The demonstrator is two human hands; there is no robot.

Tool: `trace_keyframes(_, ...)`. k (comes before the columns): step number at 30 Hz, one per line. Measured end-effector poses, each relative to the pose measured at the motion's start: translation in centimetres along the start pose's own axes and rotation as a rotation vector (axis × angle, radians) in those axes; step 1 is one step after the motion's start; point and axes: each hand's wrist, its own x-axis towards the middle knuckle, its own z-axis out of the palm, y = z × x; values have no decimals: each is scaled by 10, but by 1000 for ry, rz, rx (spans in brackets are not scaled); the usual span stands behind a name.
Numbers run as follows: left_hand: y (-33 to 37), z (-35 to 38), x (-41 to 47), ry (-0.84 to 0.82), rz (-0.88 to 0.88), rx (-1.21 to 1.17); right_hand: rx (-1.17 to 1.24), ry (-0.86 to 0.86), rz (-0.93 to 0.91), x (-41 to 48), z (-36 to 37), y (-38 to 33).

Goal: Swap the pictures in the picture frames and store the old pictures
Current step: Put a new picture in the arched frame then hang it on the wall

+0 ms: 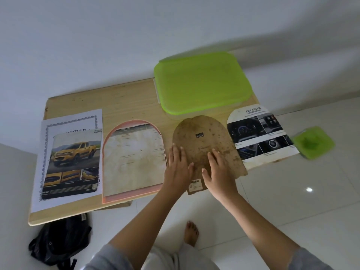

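Note:
An arched brown backing board (202, 137), stained and with a barcode label near its bottom, lies on the wooden table (124, 102). My left hand (178, 168) rests flat on its left edge. Flat on its lower middle lies my right hand (218, 170), fingers straight. Left of the board lies an arched pink picture frame (134, 158), face down with a stained paper in it. An arch-cut car-interior picture (261, 133) lies to the right. A yellow-truck picture (74, 162) sits on a bordered white sheet (68, 121) at the left.
A large box with a green lid (200, 82) stands at the back of the table. A small green-lidded container (313, 142) sits on the white floor at the right. A black bag (60, 240) lies under the table's front left; my bare foot (191, 232) is below.

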Motion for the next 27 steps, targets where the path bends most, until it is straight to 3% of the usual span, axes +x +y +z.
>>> trace_keyframes(5,10,-3,2,36,-111,-115,18,120,158,9,-18,23)
trace_keyframes(14,22,-6,11,108,-229,-266,142,139,281,19,-26,32)
trace_keyframes(27,24,-15,21,174,-399,-725,438,199,470,34,-38,42)
